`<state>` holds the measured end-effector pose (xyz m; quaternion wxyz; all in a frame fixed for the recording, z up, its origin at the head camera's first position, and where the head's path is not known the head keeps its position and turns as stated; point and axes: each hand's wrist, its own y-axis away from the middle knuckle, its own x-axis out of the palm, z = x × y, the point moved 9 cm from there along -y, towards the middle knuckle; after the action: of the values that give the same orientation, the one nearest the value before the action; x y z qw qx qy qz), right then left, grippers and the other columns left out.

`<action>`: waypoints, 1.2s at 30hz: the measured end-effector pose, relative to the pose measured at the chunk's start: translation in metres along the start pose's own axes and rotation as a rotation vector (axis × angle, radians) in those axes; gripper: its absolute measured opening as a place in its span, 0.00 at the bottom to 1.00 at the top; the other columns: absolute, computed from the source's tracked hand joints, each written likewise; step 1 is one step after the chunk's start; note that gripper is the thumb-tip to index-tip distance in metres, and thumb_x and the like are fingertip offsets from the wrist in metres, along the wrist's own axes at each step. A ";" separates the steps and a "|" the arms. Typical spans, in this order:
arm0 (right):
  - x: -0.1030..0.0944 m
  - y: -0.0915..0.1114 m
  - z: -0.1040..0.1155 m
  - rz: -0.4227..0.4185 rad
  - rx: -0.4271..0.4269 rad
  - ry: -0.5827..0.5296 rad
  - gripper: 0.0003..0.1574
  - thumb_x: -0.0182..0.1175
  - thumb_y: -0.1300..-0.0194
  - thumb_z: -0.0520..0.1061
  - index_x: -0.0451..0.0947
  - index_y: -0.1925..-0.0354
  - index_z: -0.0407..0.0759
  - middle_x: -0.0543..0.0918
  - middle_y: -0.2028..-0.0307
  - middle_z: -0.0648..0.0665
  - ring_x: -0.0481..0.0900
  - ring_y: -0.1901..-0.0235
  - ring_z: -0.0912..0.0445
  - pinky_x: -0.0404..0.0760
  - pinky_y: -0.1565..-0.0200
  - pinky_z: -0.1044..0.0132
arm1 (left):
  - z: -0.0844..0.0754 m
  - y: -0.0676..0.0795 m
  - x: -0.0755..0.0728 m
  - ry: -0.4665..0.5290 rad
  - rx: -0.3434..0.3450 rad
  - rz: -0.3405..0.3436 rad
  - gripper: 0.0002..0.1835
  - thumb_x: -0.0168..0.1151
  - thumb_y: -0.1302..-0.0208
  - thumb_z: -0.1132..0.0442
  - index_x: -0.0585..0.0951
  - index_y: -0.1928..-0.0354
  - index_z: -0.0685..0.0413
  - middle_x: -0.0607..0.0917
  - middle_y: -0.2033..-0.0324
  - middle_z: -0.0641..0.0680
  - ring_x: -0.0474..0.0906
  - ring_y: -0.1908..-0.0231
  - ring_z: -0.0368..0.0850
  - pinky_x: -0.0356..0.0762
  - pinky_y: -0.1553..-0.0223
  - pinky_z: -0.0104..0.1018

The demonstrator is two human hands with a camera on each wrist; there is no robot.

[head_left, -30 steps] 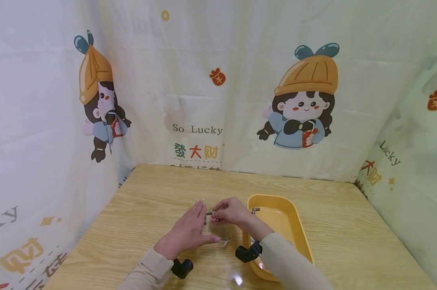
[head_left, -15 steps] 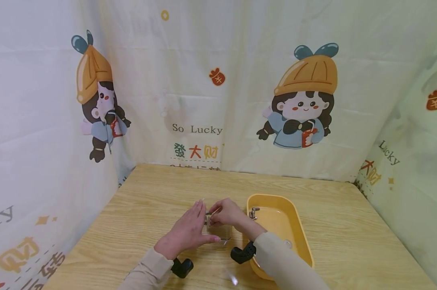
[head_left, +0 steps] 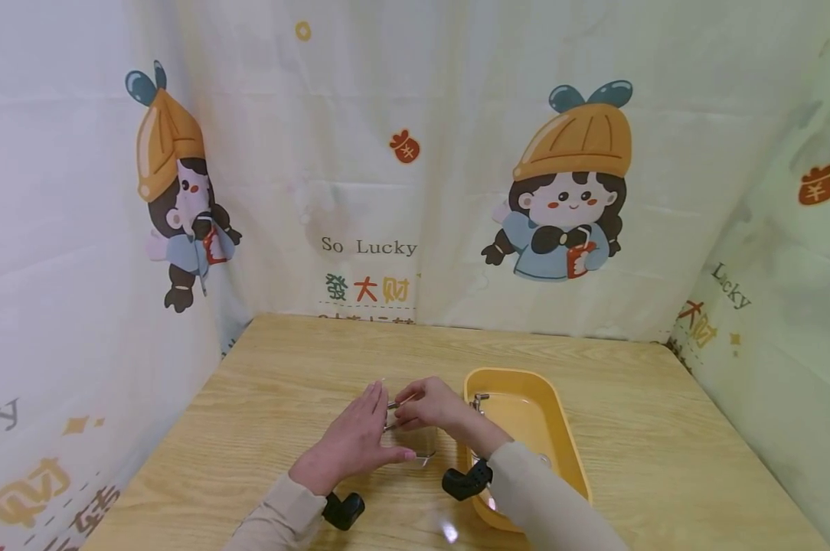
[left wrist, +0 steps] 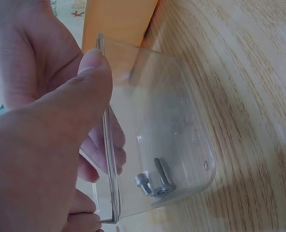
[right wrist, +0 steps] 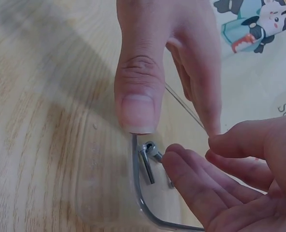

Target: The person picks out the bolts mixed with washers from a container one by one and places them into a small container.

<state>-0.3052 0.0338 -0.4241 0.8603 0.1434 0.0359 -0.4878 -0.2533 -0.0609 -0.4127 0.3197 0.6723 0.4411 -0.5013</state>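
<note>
I see the left hand (head_left: 349, 440), straight-fingered, against the clear box (left wrist: 167, 111); the right hand (head_left: 432, 404), relaxed, near screws (right wrist: 147, 166); a sleeve (head_left: 546, 490) partly blocking the yellow tray (head_left: 528, 421).

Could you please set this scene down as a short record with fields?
Surface: wood-grain table
Container: clear plastic, on the table
Contents: metal screws
Left hand: thumb on the container's rim
Right hand: fingertips near the screws, nothing visibly held
Tray: yellow, right of the container, metal parts inside
Backdrop: pale cloth with cartoon prints
</note>
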 end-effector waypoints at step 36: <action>-0.103 0.053 -0.009 -0.086 -0.051 -0.126 0.23 0.55 0.29 0.36 0.68 0.42 0.22 0.86 0.57 0.38 0.88 0.57 0.49 0.83 0.45 0.48 | -0.019 -0.012 -0.006 0.056 0.053 -0.009 0.59 0.62 0.41 0.31 0.54 0.26 0.72 0.53 0.25 0.69 0.50 0.24 0.63 0.55 0.25 0.55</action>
<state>-0.3133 0.1474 -0.4009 0.8424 0.0889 0.0000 -0.5315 -0.2578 -0.0410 -0.4013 0.2870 0.6922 0.4395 -0.4954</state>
